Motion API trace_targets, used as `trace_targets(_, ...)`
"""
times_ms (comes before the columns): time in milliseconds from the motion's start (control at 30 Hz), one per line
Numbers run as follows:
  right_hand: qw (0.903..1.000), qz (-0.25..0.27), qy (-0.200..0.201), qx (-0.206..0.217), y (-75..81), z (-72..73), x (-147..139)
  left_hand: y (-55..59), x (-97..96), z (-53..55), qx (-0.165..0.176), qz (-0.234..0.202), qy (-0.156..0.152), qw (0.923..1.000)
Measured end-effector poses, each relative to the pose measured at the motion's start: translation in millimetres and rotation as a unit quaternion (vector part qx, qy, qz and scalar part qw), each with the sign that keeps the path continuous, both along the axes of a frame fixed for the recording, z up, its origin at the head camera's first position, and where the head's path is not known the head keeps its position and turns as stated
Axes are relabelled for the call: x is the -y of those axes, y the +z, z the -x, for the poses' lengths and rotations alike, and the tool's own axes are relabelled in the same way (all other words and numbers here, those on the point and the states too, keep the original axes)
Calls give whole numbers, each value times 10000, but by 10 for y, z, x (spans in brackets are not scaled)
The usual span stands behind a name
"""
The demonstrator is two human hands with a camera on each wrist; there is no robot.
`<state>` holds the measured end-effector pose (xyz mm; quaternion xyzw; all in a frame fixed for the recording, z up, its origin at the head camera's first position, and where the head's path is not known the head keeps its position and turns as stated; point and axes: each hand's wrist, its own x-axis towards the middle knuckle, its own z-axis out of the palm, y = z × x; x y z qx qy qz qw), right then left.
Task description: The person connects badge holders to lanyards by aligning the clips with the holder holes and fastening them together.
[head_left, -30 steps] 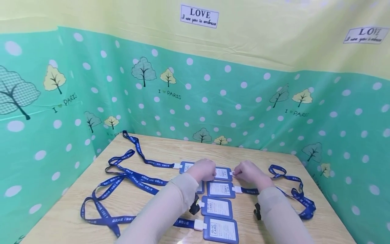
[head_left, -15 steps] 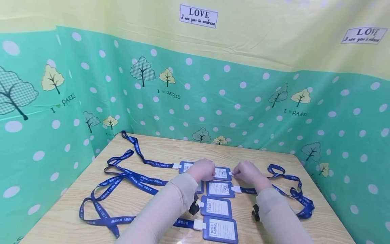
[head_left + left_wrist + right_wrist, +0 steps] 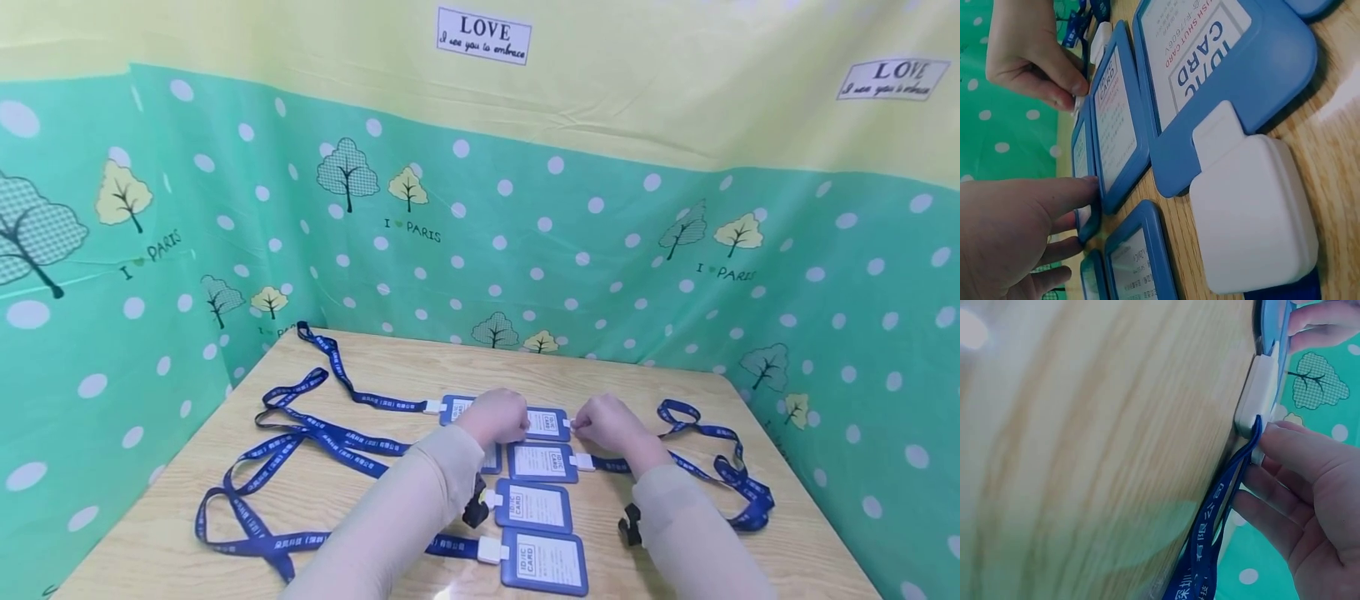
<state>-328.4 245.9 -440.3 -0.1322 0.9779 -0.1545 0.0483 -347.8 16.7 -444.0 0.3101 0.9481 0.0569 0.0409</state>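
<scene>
Near the far side of the table, my left hand point(image 3: 498, 417) holds the left end of a blue ID card holder point(image 3: 549, 424). In the left wrist view, its thumb point(image 3: 1069, 195) lies on the holder's face, with fingers at the edge. My right hand point(image 3: 606, 423) pinches the small white clip point(image 3: 1259, 453) at that holder's other end, thumb against fingers. Just nearer lies a second card holder point(image 3: 543, 462), its white clip point(image 3: 582, 462) leading to a blue lanyard on the right. My left hand partly covers another holder point(image 3: 454, 408) to its left.
Two more card holders point(image 3: 534, 506) point(image 3: 545, 561) lie in a column towards the front. Blue lanyards point(image 3: 330, 433) spread looped across the left of the table point(image 3: 652, 575), and another lanyard point(image 3: 742, 492) lies at the right. A polka-dot curtain point(image 3: 510, 250) stands behind.
</scene>
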Motion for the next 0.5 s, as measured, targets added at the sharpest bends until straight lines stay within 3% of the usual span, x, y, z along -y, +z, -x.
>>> trace_targets(167, 9999, 96, 70, 37, 8, -6, -25, -28, -44, 45, 70, 151, -17, 9999)
trace_targets(300, 9997, 211, 144, 25, -7, -2, -53, -17, -59, 19, 92, 177, 51, 9998)
trace_targets(500, 9996, 270, -110, 32, 44, -14, -94, 21, -75, -30, -420, 92, 74, 9991)
